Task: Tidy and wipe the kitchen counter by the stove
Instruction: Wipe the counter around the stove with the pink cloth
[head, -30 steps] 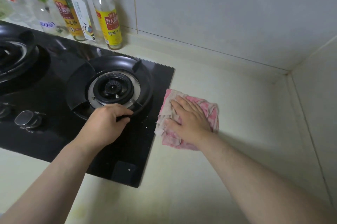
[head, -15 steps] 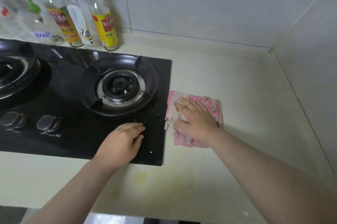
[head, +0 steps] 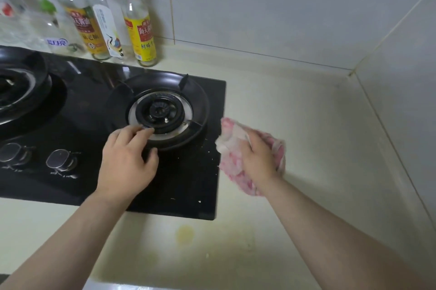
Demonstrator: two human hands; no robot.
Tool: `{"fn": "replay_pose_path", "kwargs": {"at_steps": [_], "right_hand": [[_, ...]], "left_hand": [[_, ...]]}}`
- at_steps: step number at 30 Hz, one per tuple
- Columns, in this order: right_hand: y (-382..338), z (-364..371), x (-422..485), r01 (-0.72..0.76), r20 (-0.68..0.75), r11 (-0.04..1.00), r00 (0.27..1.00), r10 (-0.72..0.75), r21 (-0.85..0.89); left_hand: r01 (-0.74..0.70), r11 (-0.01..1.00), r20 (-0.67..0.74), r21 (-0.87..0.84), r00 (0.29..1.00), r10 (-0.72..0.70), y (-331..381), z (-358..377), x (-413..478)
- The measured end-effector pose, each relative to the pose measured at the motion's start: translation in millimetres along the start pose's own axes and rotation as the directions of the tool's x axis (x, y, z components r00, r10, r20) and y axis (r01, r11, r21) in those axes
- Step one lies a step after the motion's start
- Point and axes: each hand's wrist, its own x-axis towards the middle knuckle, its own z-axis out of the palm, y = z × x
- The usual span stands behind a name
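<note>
Right of the frame's middle, the right hand (head: 260, 160) grips a bunched pink-and-white cloth (head: 230, 148), its fingers curled round the folds. The cloth sits just beside the right edge of the black glass stove (head: 184, 183), over the pale counter (head: 306, 119). It is blurred, so I cannot tell whether it touches the surface.

In the middle of the frame the left hand (head: 127, 162) reaches over the stove to the right-hand burner (head: 160, 110). Its fingers curl over the near rim of the round black pan support (head: 200, 105) and the thumb presses the outer edge, so the hand holds the rim.

White crumbs (head: 199, 201) lie scattered on the glass near the stove's lower right corner. On the counter below it there is a yellowish stain (head: 185, 233).

At the left of the frame two round knobs (head: 60, 160) sit on the front of the stove, and a second burner (head: 14, 86) is cut off by the left edge. Along the tiled wall (head: 271, 6) at upper left stands a row of bottles – the rightmost bottle (head: 141, 30) has a yellow label and a dark cap.
</note>
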Motion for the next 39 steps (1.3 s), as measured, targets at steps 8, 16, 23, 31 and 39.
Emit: {"fn": "replay_pose_path", "kwargs": {"at_steps": [8,16,23,31,39], "right_hand": [[-12.7,29.7,10.7,0.35,0.305,0.772,0.929,-0.211,-0.531],[-8.6,37.5,-54.9,0.483,0.462,0.699,0.853,-0.24,-0.527],[-40.1,71.9,-33.5,0.536,0.458,0.603,0.838,-0.296,-0.591],[-19.5,47.0,-68.2,0.74,0.652,0.582,0.63,-0.422,-0.338],[30.3,-4.1,-111.9,0.544,0.455,0.796,0.799,-0.395,-0.265]], "left_hand": [[-0.099,0.994,0.108,0.039,0.99,0.095,-21.0,14.0,6.8],[-0.079,0.997,0.118,0.006,0.99,0.078,-16.3,10.3,8.8],[-0.074,0.997,0.111,-0.02,0.991,0.076,-18.1,10.8,10.8],[-0.091,0.996,0.105,-0.01,0.99,0.091,-16.8,9.1,10.6],[-0.176,0.977,0.04,-0.119,0.982,0.182,4.3,-8.1,-2.2]]}}
